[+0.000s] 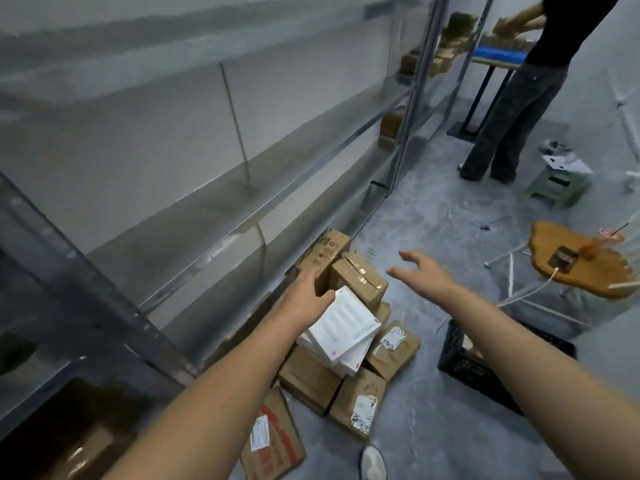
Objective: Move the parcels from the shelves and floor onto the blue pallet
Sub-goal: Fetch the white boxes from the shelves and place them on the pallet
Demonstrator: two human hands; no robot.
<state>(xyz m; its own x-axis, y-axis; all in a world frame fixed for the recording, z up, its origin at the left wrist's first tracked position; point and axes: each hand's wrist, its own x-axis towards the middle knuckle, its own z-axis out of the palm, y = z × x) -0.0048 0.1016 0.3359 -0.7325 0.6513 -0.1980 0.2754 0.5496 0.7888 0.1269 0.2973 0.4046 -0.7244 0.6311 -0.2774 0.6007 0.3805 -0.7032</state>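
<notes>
The fingers (309, 278) of the left hand (304, 294) reach down into the gap just left of the taped brown box (358, 282). Their tips are hidden there, so I cannot tell if they hold anything. The thumb of this hand lies against the top corner of the white parcel (341, 329). The white parcel leans just in front of the taped brown box, on the side nearer the person. The tall brown box (322, 252) stands just left of the taped brown box and a bit behind it, right by this hand.

The right hand (427, 275) hangs in the air to the right of the taped brown box and does not touch it. Its fingers are spread wide and hold nothing.

More brown parcels (356, 403) lie in a heap on the floor (433, 216), nearer the person than the taped brown box. The grey shelves (207, 209) run along its left side. A black crate (485, 368) sits on the floor to its right. Farther right stands a small wooden bench (581, 271). Far behind the taped brown box, another person (512, 98) stands by a blue flat thing (498, 55).
</notes>
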